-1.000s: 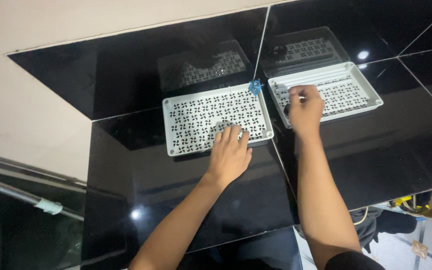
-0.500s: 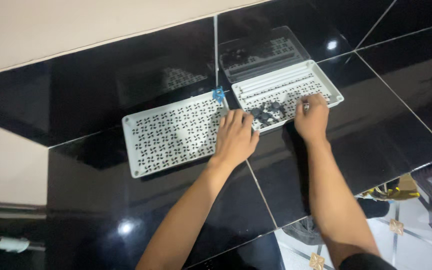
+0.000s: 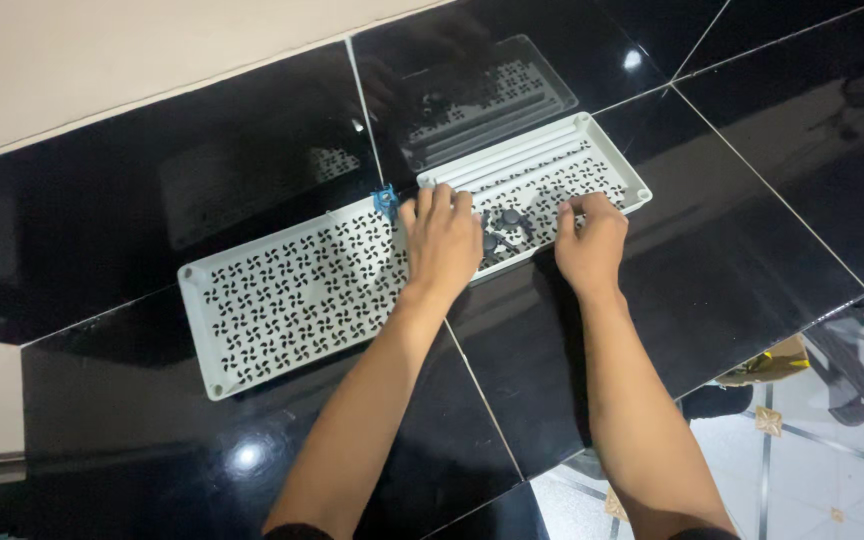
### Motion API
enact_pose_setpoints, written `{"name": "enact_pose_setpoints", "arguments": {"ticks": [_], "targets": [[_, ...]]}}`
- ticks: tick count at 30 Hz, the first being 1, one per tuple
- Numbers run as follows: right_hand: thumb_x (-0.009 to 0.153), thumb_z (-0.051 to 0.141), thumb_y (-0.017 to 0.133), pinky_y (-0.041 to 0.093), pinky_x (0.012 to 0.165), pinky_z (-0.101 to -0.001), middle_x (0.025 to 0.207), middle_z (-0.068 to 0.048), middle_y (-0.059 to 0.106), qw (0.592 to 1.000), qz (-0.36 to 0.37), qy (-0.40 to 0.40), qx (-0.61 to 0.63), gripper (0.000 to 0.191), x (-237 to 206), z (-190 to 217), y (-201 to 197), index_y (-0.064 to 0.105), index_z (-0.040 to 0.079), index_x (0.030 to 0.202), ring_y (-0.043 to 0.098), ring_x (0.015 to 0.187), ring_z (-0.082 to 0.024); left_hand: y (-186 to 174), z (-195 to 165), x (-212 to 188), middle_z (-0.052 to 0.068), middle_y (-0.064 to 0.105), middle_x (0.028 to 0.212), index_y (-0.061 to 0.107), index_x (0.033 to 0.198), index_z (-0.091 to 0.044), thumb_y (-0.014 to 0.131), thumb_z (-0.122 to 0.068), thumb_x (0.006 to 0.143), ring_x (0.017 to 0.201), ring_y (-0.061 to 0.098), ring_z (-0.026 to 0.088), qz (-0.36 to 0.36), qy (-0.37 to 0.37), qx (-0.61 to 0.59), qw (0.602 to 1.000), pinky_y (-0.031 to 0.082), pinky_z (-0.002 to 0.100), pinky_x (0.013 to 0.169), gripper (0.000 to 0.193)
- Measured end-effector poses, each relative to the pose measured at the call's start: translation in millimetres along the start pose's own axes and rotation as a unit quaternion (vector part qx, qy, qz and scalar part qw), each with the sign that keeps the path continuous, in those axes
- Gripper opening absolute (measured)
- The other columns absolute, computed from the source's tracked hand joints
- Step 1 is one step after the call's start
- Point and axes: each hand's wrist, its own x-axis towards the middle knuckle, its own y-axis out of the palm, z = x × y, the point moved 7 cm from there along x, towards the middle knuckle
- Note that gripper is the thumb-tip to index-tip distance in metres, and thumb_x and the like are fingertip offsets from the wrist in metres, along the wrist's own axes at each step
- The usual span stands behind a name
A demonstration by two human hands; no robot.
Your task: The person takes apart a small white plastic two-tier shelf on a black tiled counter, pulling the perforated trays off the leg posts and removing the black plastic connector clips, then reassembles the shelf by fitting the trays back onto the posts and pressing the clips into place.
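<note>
Now left hand (image 3: 442,240) flat, fingers spread, on seam between perforated tray (image 3: 292,300) and ridged tray (image 3: 592,150), mid worktop (image 3: 732,230). Right hand (image 3: 590,240) curled, pressing ridged tray's near edge. Blue clip (image 3: 385,201) beside. Likely aligning; small dark pieces (image 3: 507,228) need gathering.

On a glossy black tiled surface (image 3: 752,230) lay two white perforated plastic trays: the left hand (image 3: 442,240) rested flat on the right end of the nearer tray (image 3: 292,300). The right hand (image 3: 590,245) pressed on the front edge of the farther tray (image 3: 552,170), which held small dark grey round pieces (image 3: 507,225). A small blue plastic clip (image 3: 385,200) sat beside the left hand's fingers.
</note>
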Motion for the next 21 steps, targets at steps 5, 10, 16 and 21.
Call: {"name": "enact_pose_setpoints", "arguments": {"ticks": [5,10,16,21], "targets": [[0.096,0.011,0.07,0.05,0.082,-0.0489,0.088,-0.02,0.069,1.0,-0.004,-0.001,-0.006,0.013,3.3,1.2,-3.0,0.068,-0.001,0.091,0.067,0.086,-0.042,41.5,17.8,19.8,0.013,0.067,0.104,0.073,0.1,-0.004,0.067,-0.007,0.075,0.111,0.058,0.032,0.108,-0.011,0.049,0.993,0.04,0.048,0.089,0.026],[0.092,0.01,0.071,0.044,0.094,-0.0519,0.099,-0.017,0.07,0.998,0.008,0.01,-0.059,0.009,6.5,-3.8,-0.2,0.071,0.002,0.092,0.066,0.103,-0.039,56.0,27.8,24.0,0.013,0.068,0.108,0.073,0.104,-0.004,0.067,-0.007,0.08,0.113,0.059,0.031,0.133,-0.02,0.071,0.988,0.04,0.048,0.091,0.025],[0.088,0.006,0.074,0.039,0.104,-0.051,0.14,-0.026,0.048,0.983,-0.141,0.027,-0.117,0.037,9.9,-35.4,-25.2,0.061,0.0,0.123,0.048,0.127,-0.045,33.5,18.8,22.6,0.017,0.065,0.111,0.072,0.102,-0.002,0.067,-0.011,0.079,0.107,0.058,0.033,0.076,-0.035,0.111,0.99,0.04,0.045,0.09,0.026],[0.088,0.004,0.072,0.043,0.102,-0.0492,0.129,-0.019,0.058,0.98,-0.083,0.162,-0.078,0.042,6.9,-95.4,-12.6,0.06,0.002,0.128,0.056,0.12,-0.041,27.8,16.2,10.5,0.022,0.06,0.11,0.07,0.105,0.0,0.068,-0.013,0.082,0.104,0.057,0.037,0.096,-0.12,0.136,0.979,0.041,0.046,0.09,0.027]]}}
